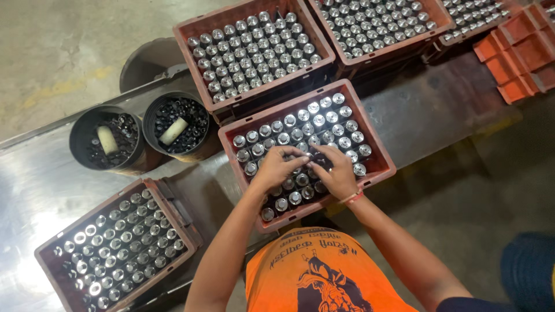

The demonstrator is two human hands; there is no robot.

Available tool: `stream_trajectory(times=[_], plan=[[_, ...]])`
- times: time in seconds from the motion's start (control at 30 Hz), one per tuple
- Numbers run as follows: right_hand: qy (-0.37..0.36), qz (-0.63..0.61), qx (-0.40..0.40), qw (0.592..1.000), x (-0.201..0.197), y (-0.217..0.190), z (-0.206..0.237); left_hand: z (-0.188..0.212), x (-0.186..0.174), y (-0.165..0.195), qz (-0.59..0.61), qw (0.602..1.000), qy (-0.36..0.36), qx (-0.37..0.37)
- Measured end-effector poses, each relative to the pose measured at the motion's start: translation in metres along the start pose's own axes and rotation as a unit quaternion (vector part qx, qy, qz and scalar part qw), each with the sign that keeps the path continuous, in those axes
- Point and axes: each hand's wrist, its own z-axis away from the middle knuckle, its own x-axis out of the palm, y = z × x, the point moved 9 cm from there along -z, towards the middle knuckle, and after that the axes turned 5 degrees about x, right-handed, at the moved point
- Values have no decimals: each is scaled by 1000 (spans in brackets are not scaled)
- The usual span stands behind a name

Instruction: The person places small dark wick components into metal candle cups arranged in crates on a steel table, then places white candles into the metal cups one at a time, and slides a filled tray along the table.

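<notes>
Closest in, the person's orange shirt (324, 271) fills the bottom edge, both forearms reaching forward. The left hand (277, 167) and the right hand (337, 172) meet over the middle of a reddish-brown crate (378, 173), fingers curled down onto the shiny metal cylinders (324, 121) packed inside. Whether the fingers actually clasp one of the pieces I cannot tell; the fingertips hide the spot. The cylinders stand upright in rows, long axis vertical, round silver tops facing up. A red band circles the right wrist.

The crate sits at a slant on a worn steel table (428, 110) that catches the light. Left of the left hand and nearer the person lies a second crate (173, 205) of the same parts. Beyond the left hand stand two black buckets (147, 124) holding dark small parts, a pale roller lying in each. Farther past both hands are more full crates (191, 34), and stacked orange trays (523, 52) far right. The floor is bare grey concrete (63, 46).
</notes>
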Motion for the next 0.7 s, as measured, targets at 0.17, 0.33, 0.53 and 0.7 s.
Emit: stream_trajectory(times=[0.17, 0.33, 0.53, 0.7], plan=[[61, -62, 91, 992, -2, 15, -9, -13, 19, -9, 171, 985, 2, -17], [8, 61, -82, 995, -2, -7, -11, -20, 24, -29, 177, 984, -13, -18], [2, 91, 32, 995, -5, 29, -45, -34, 13, -44, 332, 938, 60, -85], [-28, 201, -108, 973, 5, 13, -59, -29, 0, -45, 412, 903, 103, -71]])
